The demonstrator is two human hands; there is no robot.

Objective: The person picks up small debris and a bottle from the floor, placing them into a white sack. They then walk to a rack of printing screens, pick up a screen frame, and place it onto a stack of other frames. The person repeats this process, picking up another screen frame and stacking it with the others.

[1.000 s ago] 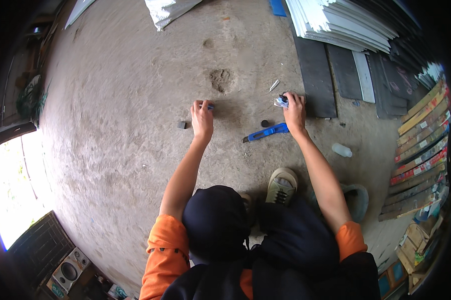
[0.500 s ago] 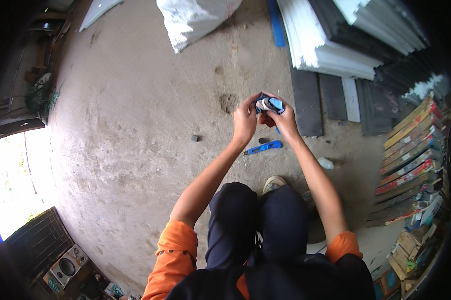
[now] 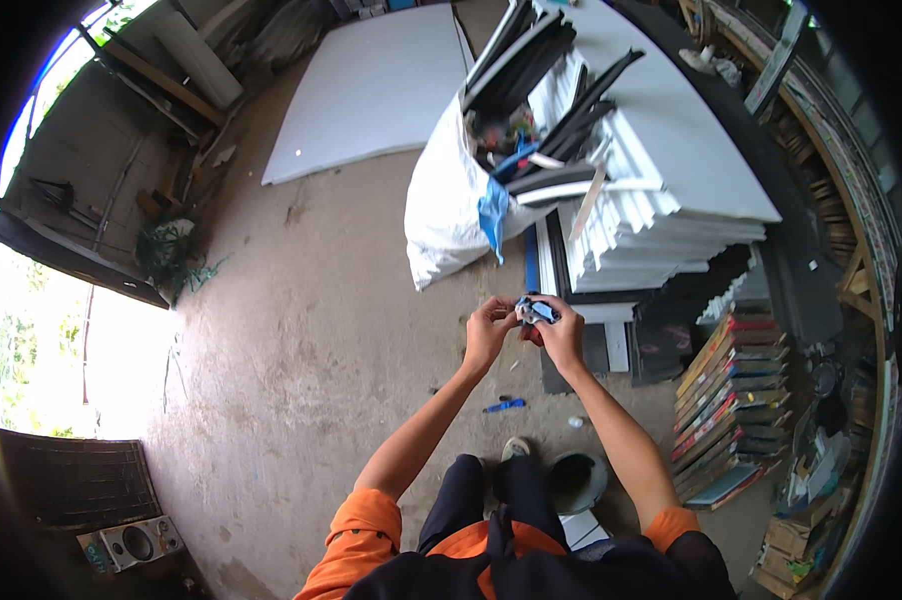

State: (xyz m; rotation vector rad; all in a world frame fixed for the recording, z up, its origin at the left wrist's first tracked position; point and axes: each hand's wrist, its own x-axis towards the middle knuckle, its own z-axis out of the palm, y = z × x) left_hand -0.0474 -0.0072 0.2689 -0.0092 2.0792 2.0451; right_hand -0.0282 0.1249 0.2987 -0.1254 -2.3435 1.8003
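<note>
My right hand (image 3: 563, 331) is closed on a small crumpled bundle (image 3: 539, 311) of light blue, white and dark material, with a reddish part showing beneath it. Against the bundle's left side, my left hand (image 3: 486, 331) has its fingers bent and pressed together at its edge. Exactly what the bundle is made of cannot be made out. Both hands are held out ahead of me above the concrete floor. Below them a blue utility knife (image 3: 505, 405) lies on the floor, apart from either hand.
A full white sack (image 3: 441, 215) stands ahead, stuffed with dark and white strips. Beside it rises a stack of white sheets (image 3: 636, 240). To the right is a pile of coloured boards (image 3: 733, 400). A bucket (image 3: 577, 482) sits near my right foot.
The view has tilted up, bringing in the whole sack and sheet stack. My left fingers have shifted to the bundle's left edge; the bundle remains in my hands.
</note>
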